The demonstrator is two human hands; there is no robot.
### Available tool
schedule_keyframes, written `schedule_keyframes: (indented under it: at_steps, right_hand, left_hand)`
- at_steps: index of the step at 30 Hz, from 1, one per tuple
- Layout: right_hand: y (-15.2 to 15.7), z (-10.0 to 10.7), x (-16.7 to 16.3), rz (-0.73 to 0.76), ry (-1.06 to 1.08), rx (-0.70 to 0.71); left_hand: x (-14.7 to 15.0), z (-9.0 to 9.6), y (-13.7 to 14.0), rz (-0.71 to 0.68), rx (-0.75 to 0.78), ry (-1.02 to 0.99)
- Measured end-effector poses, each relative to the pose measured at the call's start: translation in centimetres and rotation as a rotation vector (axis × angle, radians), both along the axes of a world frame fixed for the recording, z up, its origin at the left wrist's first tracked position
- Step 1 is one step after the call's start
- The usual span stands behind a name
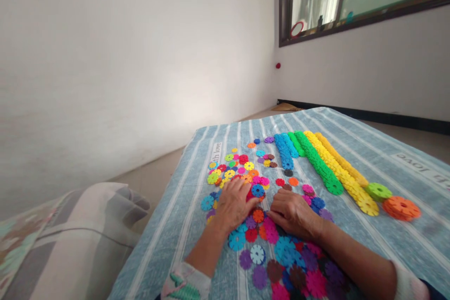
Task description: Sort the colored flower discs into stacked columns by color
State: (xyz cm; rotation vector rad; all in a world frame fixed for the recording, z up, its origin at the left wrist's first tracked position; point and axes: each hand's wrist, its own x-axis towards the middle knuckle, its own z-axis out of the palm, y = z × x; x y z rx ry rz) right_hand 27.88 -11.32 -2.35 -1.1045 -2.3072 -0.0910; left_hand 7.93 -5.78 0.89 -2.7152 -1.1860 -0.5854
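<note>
My left hand (pixel 232 204) lies over a heap of small coloured notched plastic discs, its fingers stretched out and the thumb apart. By its thumb are a blue disc (pixel 258 191) and an orange disc (pixel 258 216). To the right, my right hand (pixel 293 208) rests low among the discs with its fingers curled in. Anything between those fingers is hidden. A magenta disc (pixel 270 230) lies just below it. Many mixed discs, among them a pale blue one (pixel 258 254) and a purple one (pixel 259 277), spread toward me between my forearms.
Overlapping rows of blue (pixel 284 152), green (pixel 318 164) and yellow discs (pixel 342 176) lie at the right. A lime stack (pixel 378 191) and an orange stack (pixel 401 208) sit at their near end. Striped cloth (pixel 168 225) covers the table. A draped fabric (pixel 87 225) stands left.
</note>
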Motion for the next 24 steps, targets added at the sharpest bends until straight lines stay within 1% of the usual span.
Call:
schedule_keyframes:
  at_steps: [3,8,10,13,15,19,24]
  right_hand:
    - [0.0,-0.2,-0.1,0.010,0.029,0.012]
    - [0.1,0.1,0.2,0.025,0.097,-0.008]
    - [0.2,0.1,0.6,-0.010,0.144,-0.012]
    - [0.4,-0.1,1.2,-0.118,0.202,-0.006]
    - [0.5,-0.2,1.4,-0.173,0.224,-0.005]
    - [0.7,-0.4,1.5,-0.186,0.233,-0.012]
    - [0.7,-0.4,1.7,-0.214,0.278,-0.059]
  left_hand:
    - [1.6,0.1,-1.9,0.029,-0.038,0.099]
    - [3.3,-0.8,-3.8,0.049,-0.036,0.184]
    - [3.7,-1.1,-4.3,0.040,-0.025,0.205]
    - [4.1,-1.1,-5.0,0.010,0.006,0.225]
    - [4.2,-1.0,-5.3,-0.018,-0.003,0.237]
    - [4.4,-0.8,-5.5,-0.082,-0.062,0.198]
    - [4.5,-1.0,-5.5,-0.178,-0.052,0.076]
